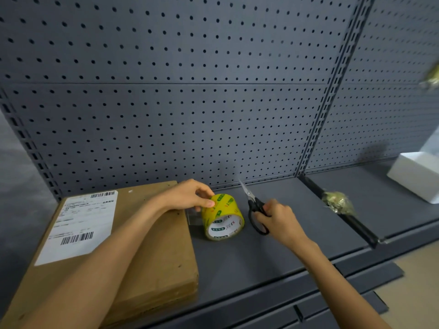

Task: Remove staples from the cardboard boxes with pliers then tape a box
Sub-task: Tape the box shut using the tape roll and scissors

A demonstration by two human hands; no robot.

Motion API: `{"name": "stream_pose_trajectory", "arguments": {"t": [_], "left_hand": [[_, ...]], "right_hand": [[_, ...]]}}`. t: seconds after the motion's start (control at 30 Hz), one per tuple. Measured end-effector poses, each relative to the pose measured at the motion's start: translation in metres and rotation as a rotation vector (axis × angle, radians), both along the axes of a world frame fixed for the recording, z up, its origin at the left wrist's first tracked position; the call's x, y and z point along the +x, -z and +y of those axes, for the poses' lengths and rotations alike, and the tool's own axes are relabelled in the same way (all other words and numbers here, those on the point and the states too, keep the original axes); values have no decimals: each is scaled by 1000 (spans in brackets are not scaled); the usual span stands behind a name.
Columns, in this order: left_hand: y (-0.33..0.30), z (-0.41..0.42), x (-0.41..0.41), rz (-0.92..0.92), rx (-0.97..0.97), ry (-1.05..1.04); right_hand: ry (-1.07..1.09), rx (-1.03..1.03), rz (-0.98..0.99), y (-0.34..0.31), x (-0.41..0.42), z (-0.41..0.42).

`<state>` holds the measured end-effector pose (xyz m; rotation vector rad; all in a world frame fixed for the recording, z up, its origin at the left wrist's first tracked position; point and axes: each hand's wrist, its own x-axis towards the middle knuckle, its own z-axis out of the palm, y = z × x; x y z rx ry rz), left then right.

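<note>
Yellow packing tape (pixel 222 217) is stood on its edge on the grey shelf (pixel 297 233), just beside the right edge of the flattened cardboard box (pixel 152 245), which lies at the left with a white shipping label (pixel 78 224) on its face. The roll is gripped at its top by the left hand (pixel 190 195), thumb and fingers curled over the rim, and a short clear tail of tape appears to be drawn out toward the box. Black-handled scissors (pixel 255 210) are held by the right hand (pixel 276 218), fingers closed around the loops, the blades pointed up toward the pegboard (pixel 190 91); whether the blades are parted cannot be told. No pliers are seen, so the taping step is judged to be in hand. The next move seems to call for the tail to be drawn taut over the box and the blades brought across it for a cut.
</note>
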<state>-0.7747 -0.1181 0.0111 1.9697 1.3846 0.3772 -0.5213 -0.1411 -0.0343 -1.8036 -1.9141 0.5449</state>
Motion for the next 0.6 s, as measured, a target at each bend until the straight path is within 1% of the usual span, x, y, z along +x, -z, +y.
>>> {"name": "stream_pose_trajectory", "arguments": {"t": [0.1,0.23,0.3,0.4,0.5,0.6], "left_hand": [[-2,3,3,-20,-28,-6],[-4,3,10,-18,-42,8],[-4,3,13,-33,-43,12],[-4,4,18,13,-43,16],[-3,6,23,38,-57,11],[-2,7,26,39,-55,-24]], "right_hand": [[-35,15,211,-22,-3,-17],[-79,-120,412,-36,-3,-48],[-99,-191,465,-38,-5,-62],[-157,-294,540,-36,-10,-79],[-207,-376,520,-28,-13,-90],[-192,-436,497,-21,-14,-95]]}}
